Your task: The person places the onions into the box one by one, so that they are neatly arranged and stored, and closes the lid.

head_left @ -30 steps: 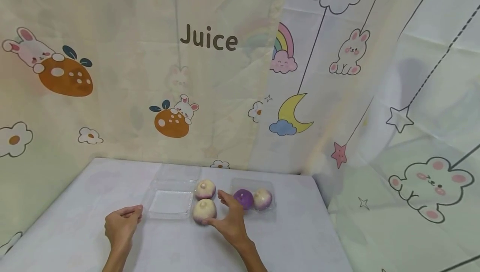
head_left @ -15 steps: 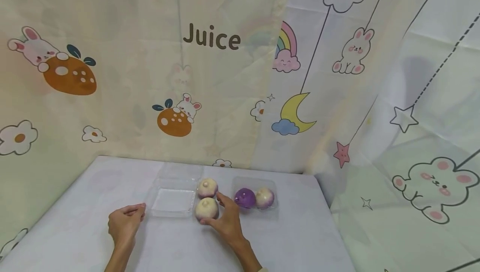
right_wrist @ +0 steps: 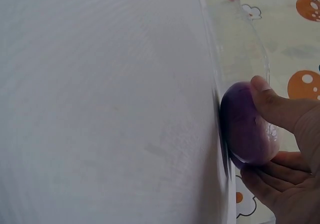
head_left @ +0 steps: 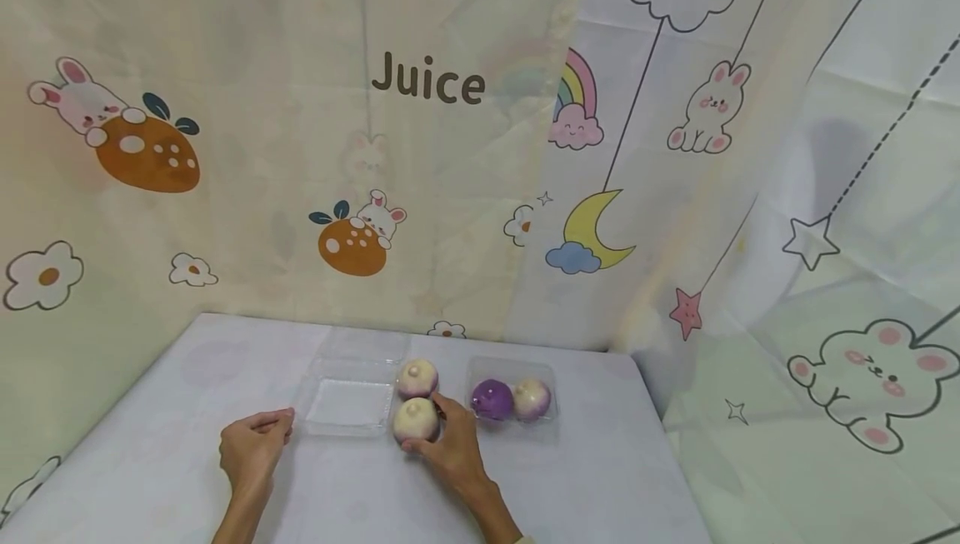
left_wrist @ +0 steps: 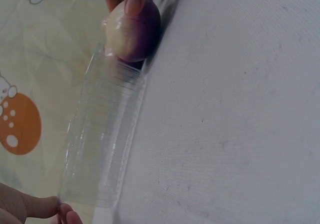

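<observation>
My left hand [head_left: 251, 448] pinches the left edge of an opened clear plastic clamshell box [head_left: 348, 431], its lid lying back toward the wall. Two white-and-purple turnips stand against the box's right side, nubs upward. Around the nearer turnip [head_left: 416, 421], my right hand [head_left: 457, 448] has its thumb at the front and fingers on the far right side. The farther turnip [head_left: 417, 377] sits just behind it. In the right wrist view the gripped turnip [right_wrist: 247, 126] shows its purple underside close to the tabletop. The left wrist view shows the thumb and fingertip at the box corner [left_wrist: 90, 149].
A second clear plastic box [head_left: 517, 366] on the right holds a purple turnip-like ball [head_left: 492, 401] and a white-and-purple turnip [head_left: 532, 399]. A white cloth covers the table [head_left: 360, 494]. Printed curtains [head_left: 450, 219] rise behind the table and along its sides.
My right hand has moved in from the right and its fingers have come onto the nearer turnip. The left hand stays at the box edge. The head view has shifted slightly.
</observation>
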Motion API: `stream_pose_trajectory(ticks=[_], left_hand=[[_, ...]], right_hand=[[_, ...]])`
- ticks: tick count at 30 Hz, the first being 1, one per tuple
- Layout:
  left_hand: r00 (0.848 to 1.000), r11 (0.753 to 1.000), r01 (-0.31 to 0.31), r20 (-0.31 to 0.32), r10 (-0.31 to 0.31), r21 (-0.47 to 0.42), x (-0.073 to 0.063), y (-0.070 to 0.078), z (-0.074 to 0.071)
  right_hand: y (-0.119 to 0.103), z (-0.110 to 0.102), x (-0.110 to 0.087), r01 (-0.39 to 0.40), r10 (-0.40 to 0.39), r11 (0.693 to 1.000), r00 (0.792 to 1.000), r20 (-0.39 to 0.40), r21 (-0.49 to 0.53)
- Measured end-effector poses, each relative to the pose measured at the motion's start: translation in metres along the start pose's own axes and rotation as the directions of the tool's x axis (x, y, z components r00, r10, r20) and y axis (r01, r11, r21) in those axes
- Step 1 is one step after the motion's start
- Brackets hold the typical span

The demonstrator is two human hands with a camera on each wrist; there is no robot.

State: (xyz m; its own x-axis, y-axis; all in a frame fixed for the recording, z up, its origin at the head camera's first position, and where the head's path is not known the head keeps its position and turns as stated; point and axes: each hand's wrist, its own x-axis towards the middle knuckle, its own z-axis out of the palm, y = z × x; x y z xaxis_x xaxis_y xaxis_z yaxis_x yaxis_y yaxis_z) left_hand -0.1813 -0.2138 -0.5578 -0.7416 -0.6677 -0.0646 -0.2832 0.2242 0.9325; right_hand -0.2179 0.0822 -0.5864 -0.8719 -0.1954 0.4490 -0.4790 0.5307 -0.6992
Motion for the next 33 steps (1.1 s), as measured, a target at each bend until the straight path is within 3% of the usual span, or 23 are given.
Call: stream_pose_trajectory(ticks=[12, 19, 33], left_hand=[[1.0, 1.0, 0.007, -0.003, -0.007, 0.008, 0.0003, 0.0007, -0.0005], [1.0, 1.0, 0.012, 0.002, -0.012, 0.003, 0.0004, 0.0011, 0.0003], [1.0, 1.0, 0.016, 0.001, -0.016, -0.001, 0.0013, 0.0015, -0.0002]], right_hand=[[0.0012, -0.0011, 0.0002, 0.029, -0.029, 0.999, 0.999, 0.023, 0.031], [0.0009, -0.001, 0.0, 0.085, -0.085, 0.996, 0.996, -0.012, -0.011], [-0.0074, -0.0052, -0.0024, 0.066, -0.066, 0.998, 0.998, -0.015, -0.018]])
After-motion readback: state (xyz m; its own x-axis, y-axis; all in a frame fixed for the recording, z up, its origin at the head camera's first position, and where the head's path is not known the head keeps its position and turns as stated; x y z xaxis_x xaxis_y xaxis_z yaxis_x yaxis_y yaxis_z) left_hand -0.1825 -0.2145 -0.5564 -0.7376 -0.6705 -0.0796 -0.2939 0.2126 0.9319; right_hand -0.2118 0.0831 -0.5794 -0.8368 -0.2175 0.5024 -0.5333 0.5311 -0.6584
